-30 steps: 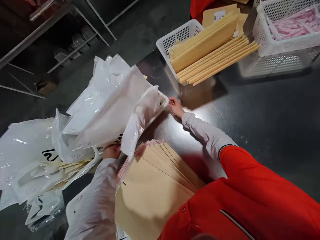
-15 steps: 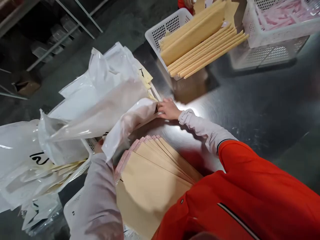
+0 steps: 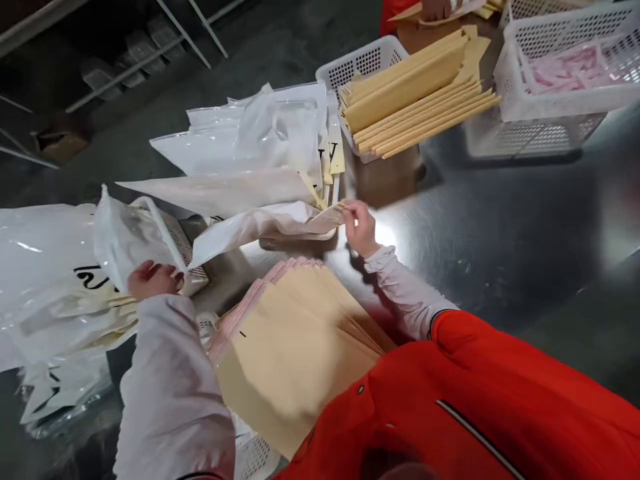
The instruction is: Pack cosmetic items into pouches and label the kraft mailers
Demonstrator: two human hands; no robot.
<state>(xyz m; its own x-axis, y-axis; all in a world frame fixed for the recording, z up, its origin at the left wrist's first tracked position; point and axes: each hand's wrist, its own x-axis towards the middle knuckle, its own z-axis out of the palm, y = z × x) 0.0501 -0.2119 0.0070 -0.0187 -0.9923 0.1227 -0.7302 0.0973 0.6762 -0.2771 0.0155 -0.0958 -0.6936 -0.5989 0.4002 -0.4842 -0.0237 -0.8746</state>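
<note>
My right hand (image 3: 362, 232) is closed on the end of a long white plastic bag (image 3: 265, 223), thumb and fingers pinching it. That bag lies along the near side of a pile of white plastic bags (image 3: 250, 150) with yellow labels. Over to the left, my left hand (image 3: 155, 280) has its fingers stretched out at the side of a white basket (image 3: 167, 233) and a glossy plastic bag (image 3: 120, 230); whether it touches them I cannot tell. Below both hands, tan paper envelopes (image 3: 300, 340) with pink-striped edges are fanned out before my body.
A white basket (image 3: 357, 63) with padded tan envelopes (image 3: 415, 93) stands at the back. Another basket (image 3: 550, 100) to its right holds pink pieces. A co-worker's hand (image 3: 437, 9) shows at the top. More marked bags (image 3: 45, 260) lie at the left on the metal table (image 3: 520, 207).
My left hand has come out from behind the white bag and moved left, off its near end. My right hand still grips the other end, and the bag lies flatter.
</note>
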